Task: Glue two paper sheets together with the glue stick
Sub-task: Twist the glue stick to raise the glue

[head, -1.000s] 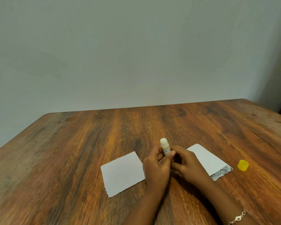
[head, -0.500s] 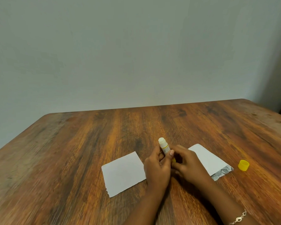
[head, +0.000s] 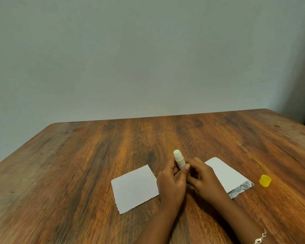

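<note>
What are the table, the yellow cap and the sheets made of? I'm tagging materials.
Table: wood or wood-look laminate, streaked brown grain, low sheen.
Yellow cap: probably plastic, smooth and ridged.
Left sheet and right sheet: thin matte white paper; the left one's edge looks torn.

There are two sheets of paper: one (head: pixel 135 188) lies to the left of the hands and the other (head: pixel 226 175) to the right, partly hidden behind them. There is one glue stick (head: pixel 179 159), uncapped, and one yellow cap (head: pixel 265 180) lying apart from it. There are two hands, the left hand (head: pixel 172 184) and the right hand (head: pixel 203 178). One bracelet (head: pixel 261 237) shows on the right wrist. There is one wooden table (head: pixel 77 155) under all of it.
</note>
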The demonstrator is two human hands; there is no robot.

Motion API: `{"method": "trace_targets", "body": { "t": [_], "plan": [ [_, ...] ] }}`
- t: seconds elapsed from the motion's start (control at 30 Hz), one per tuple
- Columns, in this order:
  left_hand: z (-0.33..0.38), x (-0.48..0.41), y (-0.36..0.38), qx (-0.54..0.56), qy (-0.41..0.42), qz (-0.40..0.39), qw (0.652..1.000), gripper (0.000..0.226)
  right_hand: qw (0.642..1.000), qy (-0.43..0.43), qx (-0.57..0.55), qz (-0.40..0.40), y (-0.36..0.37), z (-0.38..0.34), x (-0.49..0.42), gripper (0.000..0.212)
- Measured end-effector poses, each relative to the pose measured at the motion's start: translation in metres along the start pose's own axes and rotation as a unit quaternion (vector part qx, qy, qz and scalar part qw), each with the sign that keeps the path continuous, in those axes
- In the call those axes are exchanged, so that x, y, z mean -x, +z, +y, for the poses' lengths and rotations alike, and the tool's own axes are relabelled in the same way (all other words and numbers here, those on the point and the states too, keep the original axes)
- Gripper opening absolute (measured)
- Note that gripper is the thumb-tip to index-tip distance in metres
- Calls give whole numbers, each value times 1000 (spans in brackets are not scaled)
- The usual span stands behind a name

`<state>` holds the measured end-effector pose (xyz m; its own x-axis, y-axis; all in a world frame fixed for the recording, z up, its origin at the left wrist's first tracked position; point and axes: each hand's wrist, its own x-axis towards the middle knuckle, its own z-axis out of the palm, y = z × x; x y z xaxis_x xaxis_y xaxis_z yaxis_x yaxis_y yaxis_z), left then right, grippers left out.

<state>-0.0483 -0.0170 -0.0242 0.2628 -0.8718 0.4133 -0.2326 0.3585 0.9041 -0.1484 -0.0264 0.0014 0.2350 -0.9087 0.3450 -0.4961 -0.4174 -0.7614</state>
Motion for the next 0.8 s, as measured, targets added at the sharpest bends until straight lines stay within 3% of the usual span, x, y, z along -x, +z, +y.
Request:
{"method": "trace_targets", "body": {
  "t": [0.17, 0.27, 0.43, 0.67, 0.8],
  "plan": [
    [-1, 0, 0, -4, 7, 2, 1000, 22, 991, 37, -103, -77, -9, 2, 2, 47],
    [-1, -1, -1, 1, 10, 20, 1000, 19, 996, -1, -46, -79, -4, -1, 4, 46],
    [2, 0, -1, 9, 4, 5, 1000, 17, 999, -17, 50, -4, -3, -3, 1, 35],
    [4, 0, -3, 7, 9, 0, 1000, 12, 995, 31, -75, -64, -13, -3, 2, 46],
    [4, -1, -2, 13, 6, 10, 1000, 11, 998, -5, -8, -70, -6, -5, 5, 47]
  ]
}}
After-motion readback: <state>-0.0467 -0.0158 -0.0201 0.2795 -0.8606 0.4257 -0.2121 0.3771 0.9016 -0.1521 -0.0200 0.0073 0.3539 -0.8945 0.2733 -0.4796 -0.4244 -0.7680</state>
